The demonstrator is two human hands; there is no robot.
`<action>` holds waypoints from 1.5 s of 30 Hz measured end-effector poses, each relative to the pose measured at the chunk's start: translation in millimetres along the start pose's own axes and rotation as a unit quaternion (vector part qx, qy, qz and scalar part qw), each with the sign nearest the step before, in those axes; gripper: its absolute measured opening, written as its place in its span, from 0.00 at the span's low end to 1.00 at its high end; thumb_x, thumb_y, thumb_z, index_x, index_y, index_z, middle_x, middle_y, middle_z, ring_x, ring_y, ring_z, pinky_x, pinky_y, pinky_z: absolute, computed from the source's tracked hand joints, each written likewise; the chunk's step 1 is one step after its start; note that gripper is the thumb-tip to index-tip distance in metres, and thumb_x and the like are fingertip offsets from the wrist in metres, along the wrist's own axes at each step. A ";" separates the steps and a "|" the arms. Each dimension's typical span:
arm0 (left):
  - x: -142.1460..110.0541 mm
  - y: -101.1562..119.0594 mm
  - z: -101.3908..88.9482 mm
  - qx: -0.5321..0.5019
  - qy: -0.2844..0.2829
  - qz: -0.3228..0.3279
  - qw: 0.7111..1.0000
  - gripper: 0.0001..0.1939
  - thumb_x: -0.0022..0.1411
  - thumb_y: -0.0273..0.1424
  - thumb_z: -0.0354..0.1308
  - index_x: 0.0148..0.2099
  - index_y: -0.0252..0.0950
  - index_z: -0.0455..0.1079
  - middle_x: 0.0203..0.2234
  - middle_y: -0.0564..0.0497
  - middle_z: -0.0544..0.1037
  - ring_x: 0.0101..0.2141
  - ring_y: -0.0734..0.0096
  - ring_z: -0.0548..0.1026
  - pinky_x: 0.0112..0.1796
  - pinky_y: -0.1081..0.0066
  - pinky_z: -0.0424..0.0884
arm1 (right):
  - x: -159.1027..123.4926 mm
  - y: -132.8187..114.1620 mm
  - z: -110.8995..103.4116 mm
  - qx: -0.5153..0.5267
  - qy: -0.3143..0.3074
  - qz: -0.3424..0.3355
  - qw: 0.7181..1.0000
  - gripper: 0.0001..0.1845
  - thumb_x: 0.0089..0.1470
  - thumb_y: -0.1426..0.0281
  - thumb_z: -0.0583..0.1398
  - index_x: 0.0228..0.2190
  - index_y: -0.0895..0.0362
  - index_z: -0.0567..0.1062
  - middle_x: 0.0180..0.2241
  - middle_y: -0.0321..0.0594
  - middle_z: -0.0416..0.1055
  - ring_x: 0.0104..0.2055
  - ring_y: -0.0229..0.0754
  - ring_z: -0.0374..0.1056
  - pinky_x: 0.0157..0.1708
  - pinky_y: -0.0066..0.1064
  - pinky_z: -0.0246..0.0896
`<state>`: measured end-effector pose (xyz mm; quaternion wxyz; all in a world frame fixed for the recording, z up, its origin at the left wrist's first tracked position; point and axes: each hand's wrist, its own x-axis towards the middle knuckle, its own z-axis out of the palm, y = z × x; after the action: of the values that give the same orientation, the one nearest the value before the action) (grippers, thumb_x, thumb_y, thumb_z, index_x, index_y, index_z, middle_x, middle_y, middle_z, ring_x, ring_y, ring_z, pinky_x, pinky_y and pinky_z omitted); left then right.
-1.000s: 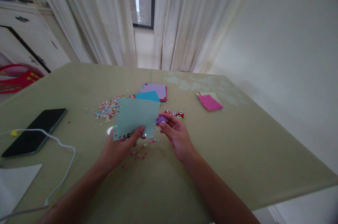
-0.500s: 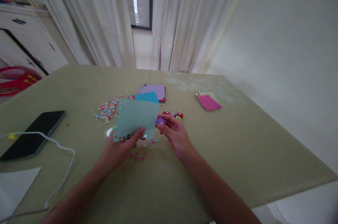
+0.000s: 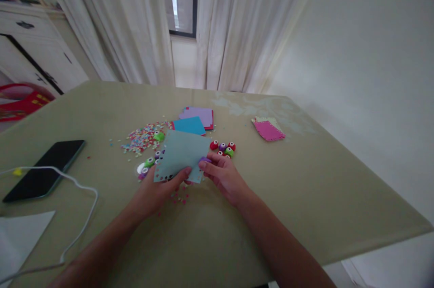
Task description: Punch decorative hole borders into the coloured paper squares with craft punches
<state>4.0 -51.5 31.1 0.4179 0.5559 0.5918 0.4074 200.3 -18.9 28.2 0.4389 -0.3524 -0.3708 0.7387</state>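
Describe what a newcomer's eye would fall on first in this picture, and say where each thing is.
Probably the pale blue sheet, held up by the left hand, with the right hand pinching a purple punch at its edge. Next, the heap of bright confetti behind it to the left, and the hot-pink card lying farther off on the right.

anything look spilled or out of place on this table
Yes, paper confetti lies loose in a messy heap left of the bright blue paper, with stray pink bits near the left hand. Pale, patchy marks also break up the tabletop's far side; wear or glare, I can't tell.
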 end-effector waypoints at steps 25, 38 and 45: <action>-0.8 2.0 3.0 0.007 -0.031 -0.004 0.999 0.16 0.59 0.45 0.64 0.26 0.40 0.76 0.17 0.53 0.77 0.18 0.67 0.72 0.20 0.70 0.67 | 1.1 -5.2 -3.8 -0.039 0.014 0.031 0.999 0.25 0.36 0.53 0.81 0.26 0.57 0.81 0.23 0.30 0.69 0.23 0.31 0.53 0.24 0.28 0.44; -0.8 3.8 2.1 0.015 -0.040 -0.003 0.999 0.16 0.60 0.44 0.64 0.26 0.39 0.75 0.18 0.54 0.77 0.19 0.68 0.72 0.22 0.70 0.68 | 4.8 0.0 -9.6 -0.070 0.013 0.035 0.997 0.28 0.37 0.49 0.79 0.25 0.57 0.78 0.21 0.28 0.64 0.22 0.31 0.50 0.24 0.29 0.39; 0.3 3.2 2.9 0.010 -0.037 -0.007 0.999 0.15 0.59 0.44 0.64 0.27 0.40 0.74 0.17 0.56 0.76 0.19 0.69 0.71 0.22 0.71 0.67 | 5.8 1.1 -10.0 -0.079 0.016 0.035 0.996 0.28 0.36 0.48 0.79 0.25 0.56 0.77 0.22 0.29 0.65 0.23 0.32 0.51 0.25 0.31 0.40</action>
<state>7.7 -51.0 33.2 0.4368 0.5702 0.5843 0.3777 206.2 -11.6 21.4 0.3893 -0.4110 -0.4079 0.7164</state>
